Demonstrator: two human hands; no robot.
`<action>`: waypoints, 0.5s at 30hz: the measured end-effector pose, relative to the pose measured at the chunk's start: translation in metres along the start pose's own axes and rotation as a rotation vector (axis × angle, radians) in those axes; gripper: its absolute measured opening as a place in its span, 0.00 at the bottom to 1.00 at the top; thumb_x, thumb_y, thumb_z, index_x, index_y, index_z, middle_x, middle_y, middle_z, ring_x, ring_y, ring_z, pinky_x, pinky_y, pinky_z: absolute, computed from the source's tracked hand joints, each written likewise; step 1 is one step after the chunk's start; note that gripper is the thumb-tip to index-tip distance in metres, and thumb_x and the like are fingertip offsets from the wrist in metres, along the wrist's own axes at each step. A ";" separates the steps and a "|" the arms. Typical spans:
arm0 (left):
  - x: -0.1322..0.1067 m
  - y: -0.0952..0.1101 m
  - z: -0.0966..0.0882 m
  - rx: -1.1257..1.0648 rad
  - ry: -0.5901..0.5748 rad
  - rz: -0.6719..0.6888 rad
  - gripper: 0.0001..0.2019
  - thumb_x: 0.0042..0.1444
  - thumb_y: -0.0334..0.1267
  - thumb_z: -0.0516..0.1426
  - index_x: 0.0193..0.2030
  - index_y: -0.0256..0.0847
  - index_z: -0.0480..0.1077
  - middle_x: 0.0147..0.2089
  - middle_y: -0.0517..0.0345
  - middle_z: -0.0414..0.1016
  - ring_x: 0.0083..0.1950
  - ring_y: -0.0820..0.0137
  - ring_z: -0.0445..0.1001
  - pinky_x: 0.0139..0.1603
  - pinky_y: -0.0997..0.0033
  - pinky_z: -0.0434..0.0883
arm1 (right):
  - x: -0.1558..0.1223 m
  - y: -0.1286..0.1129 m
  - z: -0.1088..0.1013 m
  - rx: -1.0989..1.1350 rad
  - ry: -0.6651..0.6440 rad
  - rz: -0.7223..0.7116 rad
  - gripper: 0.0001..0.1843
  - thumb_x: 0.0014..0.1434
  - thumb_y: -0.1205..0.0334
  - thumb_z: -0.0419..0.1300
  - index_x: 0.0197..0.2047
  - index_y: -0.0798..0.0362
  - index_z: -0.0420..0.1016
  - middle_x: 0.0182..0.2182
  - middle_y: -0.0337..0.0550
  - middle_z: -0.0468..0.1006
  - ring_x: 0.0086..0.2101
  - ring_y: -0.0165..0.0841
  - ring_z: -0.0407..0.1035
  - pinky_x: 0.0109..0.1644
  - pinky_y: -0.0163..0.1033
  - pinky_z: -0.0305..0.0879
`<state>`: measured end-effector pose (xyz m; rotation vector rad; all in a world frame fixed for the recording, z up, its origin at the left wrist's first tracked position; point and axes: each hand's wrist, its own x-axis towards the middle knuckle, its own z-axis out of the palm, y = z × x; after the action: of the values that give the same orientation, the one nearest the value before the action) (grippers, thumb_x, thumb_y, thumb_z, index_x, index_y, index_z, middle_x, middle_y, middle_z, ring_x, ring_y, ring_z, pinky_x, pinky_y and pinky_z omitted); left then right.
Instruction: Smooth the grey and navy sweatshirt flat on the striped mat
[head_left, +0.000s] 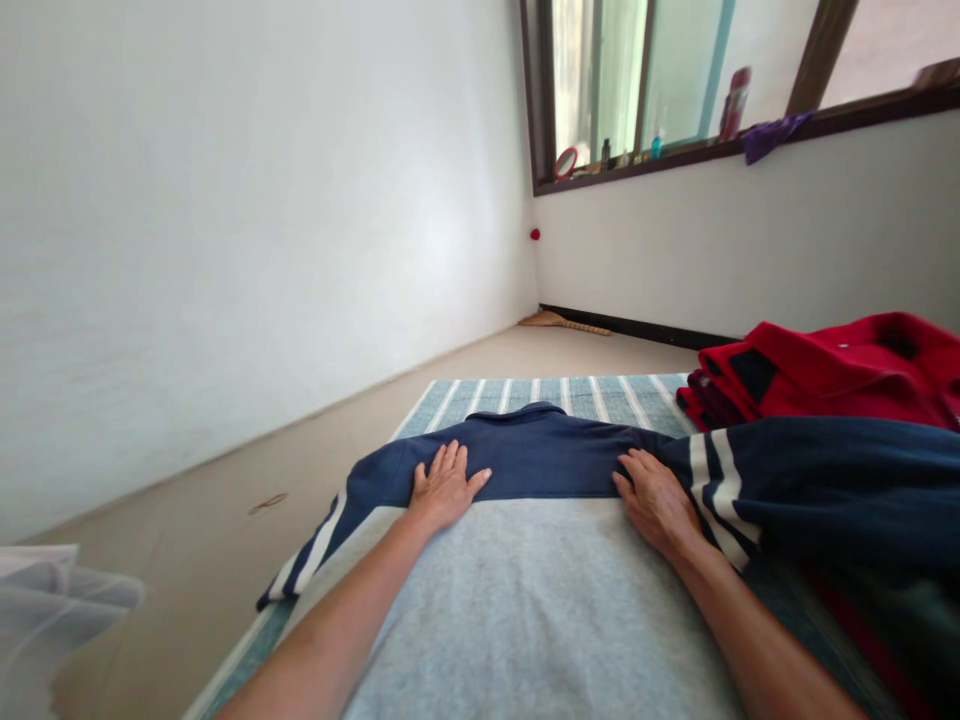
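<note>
One bare left hand [444, 485] and one bare right hand [656, 497] rest palm-down, well apart, on a navy-and-grey long-sleeved fabric garment [540, 600]; it lies spread over blue-and-white striped cloth [521, 393]; folded red clothing [832, 375] sits nearby.

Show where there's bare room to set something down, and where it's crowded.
Bare: narrow strip of striped cover beyond the collar, left of the red clothes; floor between wall and shirt, around a small loop. Crowded: the right, with one sleeve beside red clothes.
</note>
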<state>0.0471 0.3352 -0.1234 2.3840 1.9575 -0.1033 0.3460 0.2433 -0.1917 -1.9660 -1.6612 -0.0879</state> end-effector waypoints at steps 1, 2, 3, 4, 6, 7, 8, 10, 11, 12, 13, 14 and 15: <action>0.000 -0.001 0.000 -0.009 0.000 0.003 0.36 0.64 0.57 0.38 0.71 0.34 0.50 0.74 0.43 0.42 0.74 0.54 0.40 0.68 0.40 0.46 | 0.000 0.001 0.000 0.000 0.001 -0.001 0.20 0.64 0.59 0.49 0.53 0.57 0.73 0.57 0.54 0.71 0.59 0.42 0.61 0.63 0.46 0.56; 0.000 -0.002 -0.001 -0.019 -0.002 0.011 0.36 0.64 0.57 0.38 0.71 0.34 0.50 0.74 0.43 0.42 0.74 0.55 0.41 0.68 0.41 0.46 | 0.000 0.001 0.001 0.000 0.002 -0.003 0.20 0.64 0.59 0.49 0.53 0.56 0.73 0.57 0.54 0.71 0.60 0.41 0.61 0.63 0.46 0.56; 0.000 -0.004 -0.003 -0.030 -0.006 0.021 0.36 0.64 0.57 0.38 0.71 0.34 0.50 0.74 0.43 0.42 0.74 0.55 0.41 0.68 0.42 0.47 | -0.001 0.002 0.001 0.001 0.002 -0.004 0.20 0.64 0.58 0.48 0.53 0.56 0.73 0.57 0.53 0.71 0.60 0.41 0.61 0.63 0.46 0.56; 0.000 -0.006 -0.005 -0.038 -0.005 0.033 0.35 0.64 0.56 0.39 0.71 0.34 0.51 0.74 0.44 0.43 0.74 0.56 0.42 0.68 0.43 0.47 | -0.001 0.002 0.002 0.002 0.002 -0.005 0.20 0.64 0.58 0.48 0.53 0.56 0.73 0.57 0.53 0.71 0.59 0.41 0.61 0.63 0.46 0.56; -0.002 -0.013 -0.009 -0.028 0.023 0.043 0.34 0.65 0.55 0.39 0.70 0.34 0.52 0.74 0.44 0.44 0.74 0.58 0.42 0.69 0.46 0.47 | 0.000 0.003 0.002 0.004 0.000 -0.006 0.20 0.64 0.58 0.48 0.53 0.56 0.73 0.57 0.53 0.71 0.59 0.42 0.61 0.63 0.46 0.55; -0.004 -0.016 -0.010 -0.008 0.048 0.034 0.34 0.65 0.55 0.40 0.70 0.33 0.53 0.74 0.44 0.45 0.74 0.58 0.42 0.69 0.47 0.46 | 0.000 0.003 0.002 0.005 -0.002 -0.006 0.21 0.64 0.58 0.48 0.53 0.56 0.73 0.57 0.53 0.71 0.59 0.42 0.61 0.64 0.46 0.55; -0.005 -0.020 -0.010 0.016 0.070 0.017 0.34 0.65 0.54 0.40 0.70 0.32 0.53 0.74 0.43 0.45 0.74 0.57 0.42 0.69 0.47 0.46 | 0.000 0.004 0.002 0.006 -0.003 -0.007 0.21 0.64 0.57 0.48 0.53 0.57 0.73 0.57 0.54 0.71 0.59 0.42 0.61 0.64 0.46 0.55; -0.007 -0.026 -0.009 0.053 0.085 -0.026 0.34 0.65 0.54 0.40 0.70 0.31 0.54 0.73 0.42 0.46 0.74 0.57 0.43 0.69 0.47 0.45 | 0.000 0.005 0.003 0.007 -0.007 -0.009 0.21 0.64 0.57 0.48 0.53 0.58 0.73 0.57 0.55 0.70 0.59 0.42 0.61 0.64 0.46 0.54; -0.008 -0.028 -0.008 0.060 0.076 -0.042 0.35 0.65 0.55 0.40 0.70 0.31 0.53 0.73 0.41 0.46 0.74 0.57 0.43 0.70 0.48 0.45 | 0.000 0.005 0.003 0.006 -0.008 -0.009 0.21 0.64 0.57 0.48 0.53 0.58 0.73 0.57 0.55 0.70 0.59 0.42 0.61 0.64 0.45 0.54; -0.009 -0.030 -0.006 0.061 0.061 -0.053 0.35 0.65 0.55 0.39 0.70 0.30 0.52 0.73 0.41 0.45 0.74 0.57 0.43 0.70 0.48 0.44 | 0.000 0.006 0.003 0.006 -0.009 -0.009 0.21 0.64 0.57 0.48 0.53 0.58 0.73 0.57 0.55 0.70 0.59 0.42 0.61 0.64 0.45 0.54; -0.009 -0.031 -0.004 0.057 0.045 -0.059 0.36 0.65 0.56 0.39 0.70 0.30 0.51 0.74 0.41 0.45 0.74 0.57 0.42 0.70 0.48 0.44 | 0.000 0.006 0.004 0.005 -0.008 -0.009 0.22 0.64 0.57 0.47 0.53 0.58 0.73 0.57 0.55 0.70 0.59 0.42 0.60 0.64 0.45 0.54; -0.009 -0.031 -0.003 0.053 0.031 -0.061 0.36 0.65 0.56 0.38 0.71 0.29 0.51 0.74 0.41 0.44 0.74 0.57 0.42 0.70 0.49 0.44 | 0.000 0.006 0.004 0.003 -0.008 -0.009 0.22 0.64 0.57 0.47 0.54 0.58 0.72 0.58 0.54 0.70 0.60 0.42 0.60 0.64 0.45 0.54; -0.009 -0.031 -0.002 0.050 0.024 -0.062 0.37 0.65 0.56 0.37 0.71 0.29 0.50 0.74 0.41 0.43 0.74 0.57 0.41 0.70 0.49 0.43 | 0.000 0.006 0.004 0.003 -0.006 -0.008 0.22 0.65 0.57 0.47 0.54 0.58 0.72 0.58 0.54 0.70 0.60 0.41 0.60 0.64 0.45 0.54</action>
<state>0.0153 0.3324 -0.1208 2.3655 2.0646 -0.1285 0.3506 0.2444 -0.1978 -1.9595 -1.6730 -0.0827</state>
